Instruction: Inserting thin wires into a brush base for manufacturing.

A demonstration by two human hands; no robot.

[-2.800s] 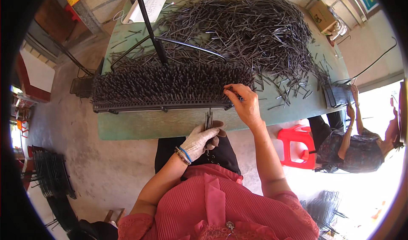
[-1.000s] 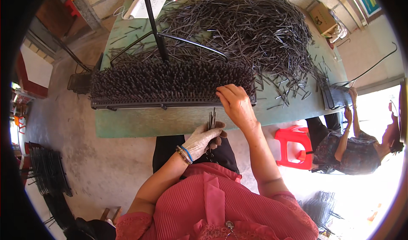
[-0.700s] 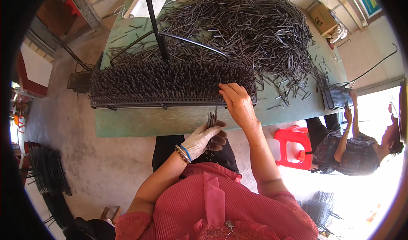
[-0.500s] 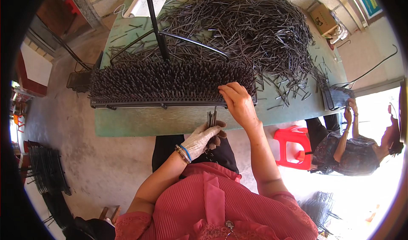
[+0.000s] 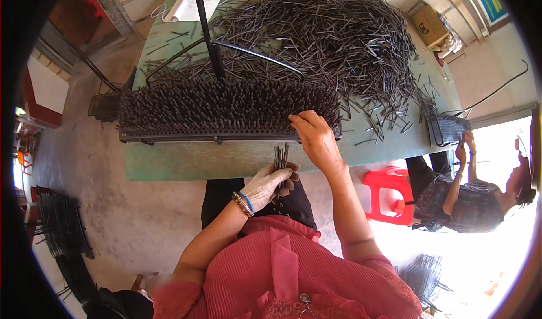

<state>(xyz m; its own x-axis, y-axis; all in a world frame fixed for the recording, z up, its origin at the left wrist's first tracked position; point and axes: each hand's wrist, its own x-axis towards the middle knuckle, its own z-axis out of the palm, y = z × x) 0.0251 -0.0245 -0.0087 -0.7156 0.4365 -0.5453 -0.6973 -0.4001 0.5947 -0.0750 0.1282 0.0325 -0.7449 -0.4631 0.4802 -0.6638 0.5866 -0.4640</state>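
My left hand (image 5: 270, 187), in a pale work glove with darker fingers, grips a small bundle of thin dark rods (image 5: 280, 157), their tops pointing up. It hovers just in front of the table's near edge. Bare and with fingertips pinched together, my right hand (image 5: 316, 138) is at the front right of a long black perforated rack (image 5: 180, 137). Many upright dark rods (image 5: 203, 107) stand densely packed in that rack. Whether a rod is between my right fingertips is too small to make out.
Behind the rack, a large heap of loose dark rods (image 5: 339, 42) covers the green table (image 5: 164, 163). A black metal frame (image 5: 208, 31) rises from the rack. At the right, a co-worker (image 5: 463, 200) handles another rack (image 5: 446, 129) near a red stool (image 5: 389, 194). An open notebook (image 5: 196, 5) lies far left.
Both hands have stayed almost in place, my right fingertips still at the rack's front right. The left hand's bundle has shifted very slightly.
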